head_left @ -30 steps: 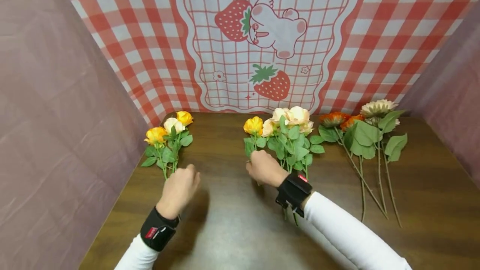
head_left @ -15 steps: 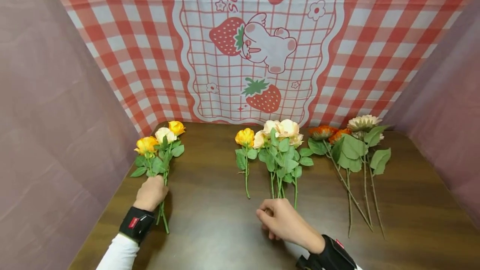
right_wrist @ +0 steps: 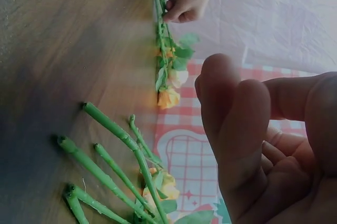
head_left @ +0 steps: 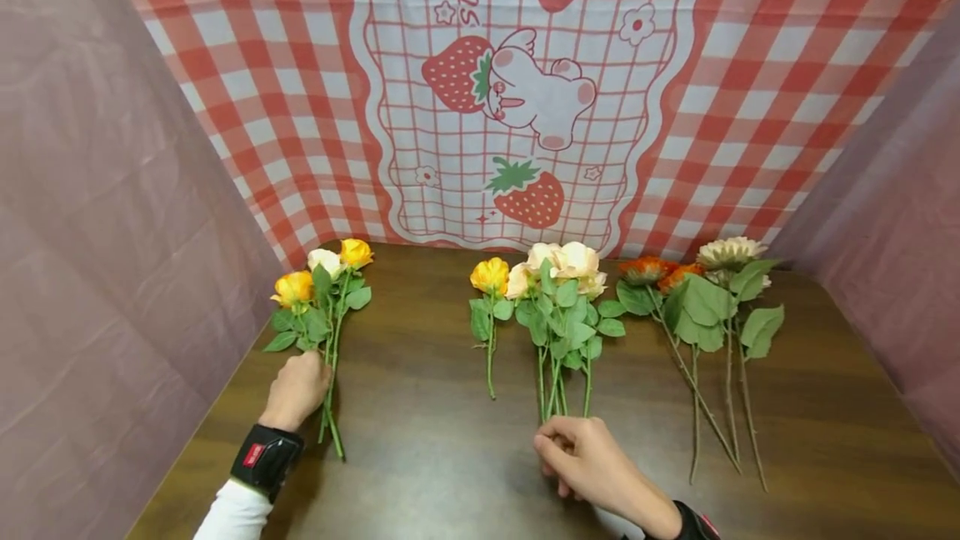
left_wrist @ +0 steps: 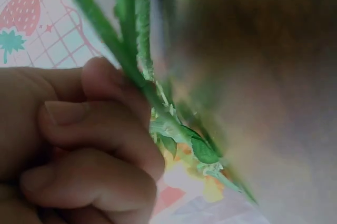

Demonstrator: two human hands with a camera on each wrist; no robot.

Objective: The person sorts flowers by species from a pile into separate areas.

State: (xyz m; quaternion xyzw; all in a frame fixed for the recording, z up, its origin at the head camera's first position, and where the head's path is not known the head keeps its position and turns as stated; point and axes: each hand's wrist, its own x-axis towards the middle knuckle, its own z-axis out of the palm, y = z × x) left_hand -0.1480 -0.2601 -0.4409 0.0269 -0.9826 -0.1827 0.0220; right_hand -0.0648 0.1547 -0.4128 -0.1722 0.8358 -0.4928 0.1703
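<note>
At the table's left, my left hand (head_left: pixel 298 390) pinches the stem of a yellow rose (head_left: pixel 293 288). A white rose (head_left: pixel 322 262) and another yellow rose (head_left: pixel 356 253) lie beside it, their stems crossing close to my fingers. The left wrist view shows curled fingers (left_wrist: pixel 100 134) against green stems (left_wrist: pixel 126 19). My right hand (head_left: pixel 596 457) hovers just below the stem ends of the cream roses (head_left: pixel 573 261), loosely curled and holding nothing; its thumb and forefinger tips come close together in the right wrist view. A single yellow rose (head_left: pixel 490 277) lies left of the cream ones.
On the right lie orange flowers (head_left: pixel 645 269) and pale, many-petalled flowers (head_left: pixel 731 252) with long brown-green stems. A checked strawberry cloth (head_left: pixel 502 190) hangs behind the wooden table (head_left: pixel 420 440). Pinkish drapes (head_left: pixel 112 273) stand at both sides.
My right hand has left the single yellow rose and drawn back toward me and rightward. My left hand has moved left onto the rose stems, and those blooms have shifted slightly.
</note>
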